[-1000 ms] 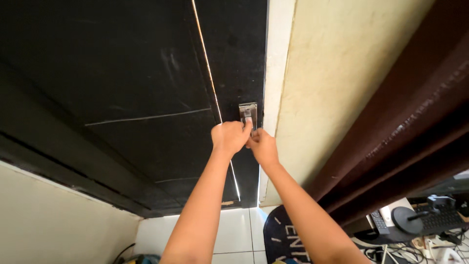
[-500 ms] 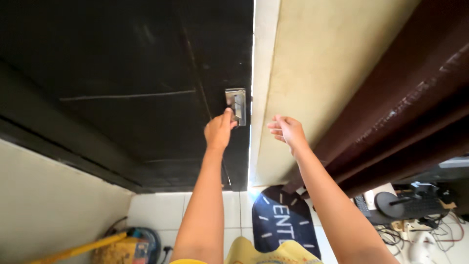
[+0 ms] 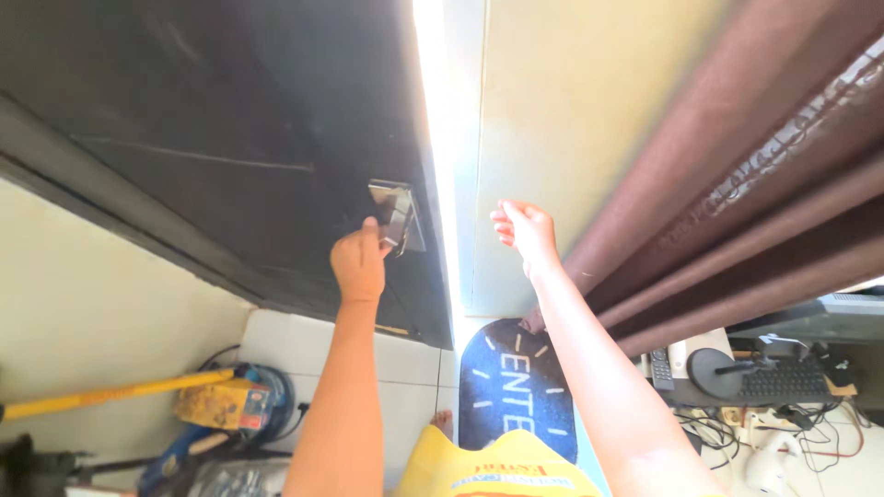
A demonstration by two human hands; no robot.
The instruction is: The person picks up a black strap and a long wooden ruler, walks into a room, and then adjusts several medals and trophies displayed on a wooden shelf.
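Head view: a metal door handle [image 3: 394,213] on a black door [image 3: 230,138] is gripped by the left hand [image 3: 359,264].

Just right of the grip, a bright gap is seen along the door edge; fingers could be pinched there if the door were swung shut. The right hand [image 3: 525,230] is held empty, fingers loosely curled, arm raised, near the cream wall [image 3: 589,110].

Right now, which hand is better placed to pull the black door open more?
Probably the left hand: it already grips the metal handle on the black door. The right hand hangs open, touching nothing.
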